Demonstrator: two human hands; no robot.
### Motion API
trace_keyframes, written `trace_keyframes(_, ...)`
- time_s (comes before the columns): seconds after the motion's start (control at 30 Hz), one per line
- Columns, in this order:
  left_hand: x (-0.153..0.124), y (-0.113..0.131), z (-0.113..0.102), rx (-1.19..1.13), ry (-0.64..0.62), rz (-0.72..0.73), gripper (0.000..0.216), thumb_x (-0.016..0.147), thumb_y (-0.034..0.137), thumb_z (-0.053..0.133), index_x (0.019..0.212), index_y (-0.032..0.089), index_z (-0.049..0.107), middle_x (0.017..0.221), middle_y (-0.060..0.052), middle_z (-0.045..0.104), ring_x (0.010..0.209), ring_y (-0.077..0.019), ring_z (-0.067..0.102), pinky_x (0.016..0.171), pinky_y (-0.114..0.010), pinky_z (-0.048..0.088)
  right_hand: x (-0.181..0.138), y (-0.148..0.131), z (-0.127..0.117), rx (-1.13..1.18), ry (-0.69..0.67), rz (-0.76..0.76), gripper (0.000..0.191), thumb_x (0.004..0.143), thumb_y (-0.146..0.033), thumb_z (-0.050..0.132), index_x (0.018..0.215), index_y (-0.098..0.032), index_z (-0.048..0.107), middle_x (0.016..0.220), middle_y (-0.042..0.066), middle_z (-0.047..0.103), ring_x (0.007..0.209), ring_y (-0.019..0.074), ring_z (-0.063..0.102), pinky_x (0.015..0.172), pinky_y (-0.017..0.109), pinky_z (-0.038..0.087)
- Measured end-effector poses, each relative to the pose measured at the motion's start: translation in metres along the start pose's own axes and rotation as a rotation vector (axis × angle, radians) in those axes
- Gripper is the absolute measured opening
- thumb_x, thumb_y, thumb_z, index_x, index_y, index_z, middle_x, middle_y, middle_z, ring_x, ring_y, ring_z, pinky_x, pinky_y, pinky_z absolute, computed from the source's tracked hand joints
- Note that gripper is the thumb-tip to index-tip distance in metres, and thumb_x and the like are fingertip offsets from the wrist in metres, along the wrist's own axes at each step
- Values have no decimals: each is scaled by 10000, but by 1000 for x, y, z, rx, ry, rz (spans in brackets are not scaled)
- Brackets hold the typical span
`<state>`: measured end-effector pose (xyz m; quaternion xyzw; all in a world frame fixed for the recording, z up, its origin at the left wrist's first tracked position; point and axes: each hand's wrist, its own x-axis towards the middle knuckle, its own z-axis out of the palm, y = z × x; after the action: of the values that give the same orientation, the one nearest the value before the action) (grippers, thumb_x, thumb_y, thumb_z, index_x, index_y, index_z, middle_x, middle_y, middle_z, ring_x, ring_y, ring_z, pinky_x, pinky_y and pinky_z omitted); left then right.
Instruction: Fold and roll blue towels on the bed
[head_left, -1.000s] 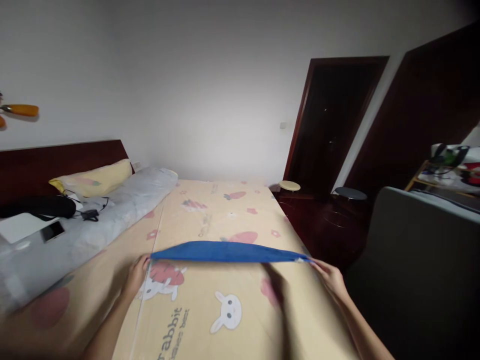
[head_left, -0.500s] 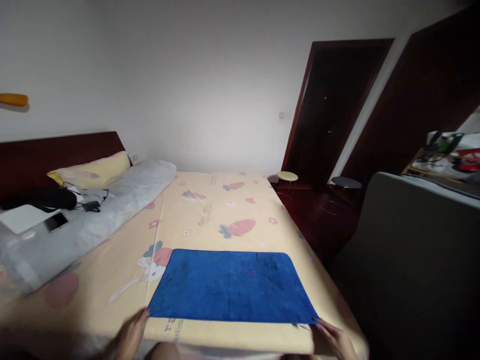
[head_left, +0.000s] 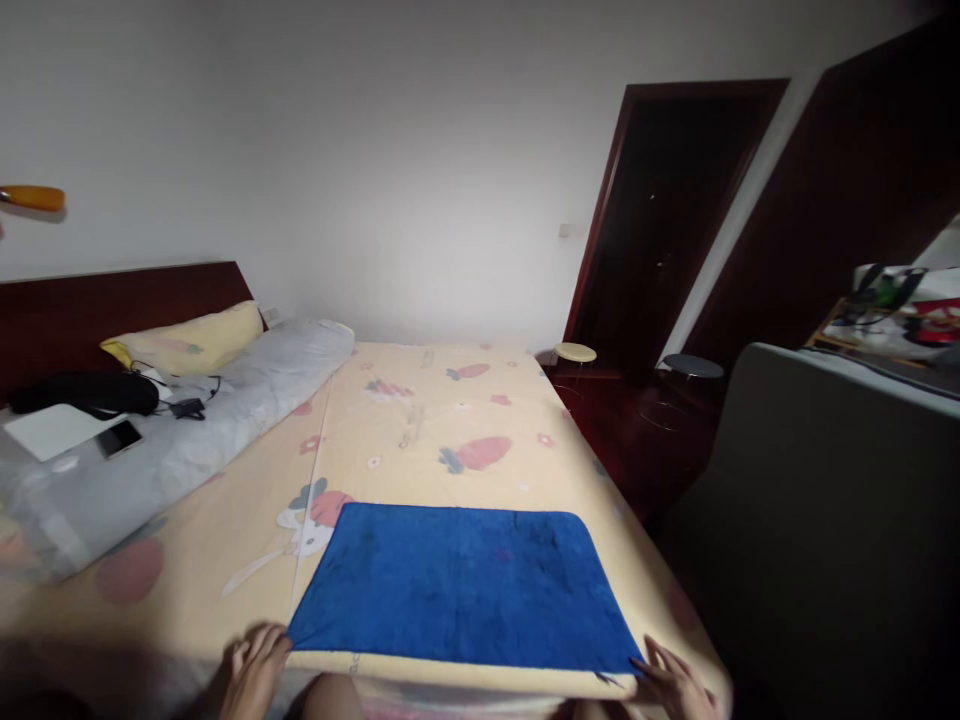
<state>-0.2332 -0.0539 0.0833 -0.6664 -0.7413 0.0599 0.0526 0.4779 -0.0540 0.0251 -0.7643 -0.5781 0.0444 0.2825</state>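
From the head view, a blue towel (head_left: 465,585) lies spread flat on the near end of the bed (head_left: 420,430), over its rabbit-and-carrot sheet. The left hand (head_left: 255,670) sits at the towel's near-left corner, though I cannot tell if it grips. The right hand (head_left: 671,685) touches the near-right corner with its fingers splayed loose. A grey bolster (head_left: 187,430) bearing a phone (head_left: 120,438) lines the left side, a yellow pillow (head_left: 187,340) lies by the headboard, and a grey chair back (head_left: 817,500) crowds the right.
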Motion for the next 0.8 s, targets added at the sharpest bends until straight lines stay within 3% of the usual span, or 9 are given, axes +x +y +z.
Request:
trace_keyframes(0.13,5,9,-9,75,-30,8,580,783,5,308,1118,287,688,1428,-52,553,1350,-214,442,1081,-490,284,-2,-3,3,-34,-67,10,412,583,-455,440,810,-384,775,1196,51,691,1162,366,604,766,531,558)
trace_keyframes(0.2,15,23,-17,57,26,39,562,797,28,305,1171,237,667,1482,-89,483,1378,-236,408,1104,-515,268,0,-21,12,13,10,-16,470,653,-420,408,947,-327,764,1244,61,669,1162,323,613,848,497,546)
trace_keyframes(0.27,27,50,-25,-25,90,85,541,815,74,326,1250,210,619,1510,-95,437,1399,-239,381,1117,-490,288,1,-57,30,83,86,-94,509,745,-382,370,1117,-286,704,1303,61,631,1185,278,603,923,457,524)
trace_keyframes(0.33,40,94,-29,-136,137,151,593,808,92,350,1372,201,498,1535,-75,391,1420,-225,347,1122,-444,323,-1,-107,57,119,81,-190,503,819,-357,352,1225,-277,638,1351,59,589,1246,269,553,953,456,510)
trace_keyframes(0.47,54,209,-17,-308,180,368,760,785,51,328,1500,210,124,1580,-43,257,1465,-223,230,1180,-453,277,-20,-216,119,153,-125,-340,530,890,-279,359,1409,-376,407,1460,-2,442,1341,240,437,1061,466,428)
trace_keyframes(0.53,52,257,-3,-339,93,413,767,788,48,310,1489,211,44,1585,-55,206,1470,-240,196,1191,-489,264,-32,-251,144,182,-233,-415,616,863,-215,395,1441,-404,296,1487,-24,370,1362,245,397,1098,465,392)
trace_keyframes(0.6,46,285,11,-358,-4,425,717,828,97,300,1481,244,43,1576,-60,227,1457,-256,229,1177,-517,292,-42,-266,160,201,-285,-472,701,830,-185,438,1445,-429,208,1486,-41,338,1356,263,395,1096,472,400)
trace_keyframes(0.7,38,280,25,-371,-30,451,643,891,219,301,1476,309,51,1578,-32,229,1450,-259,248,1161,-547,313,-49,-252,163,207,-273,-544,710,849,-228,465,1421,-489,136,1464,-72,348,1324,275,432,1064,486,441)
trace_keyframes(0.8,31,236,27,-345,-8,336,590,921,340,286,1479,323,96,1587,-3,197,1459,-241,230,1167,-543,293,-45,-214,144,167,-211,-525,633,894,-344,457,1422,-492,142,1469,-63,354,1326,280,430,1057,509,444)
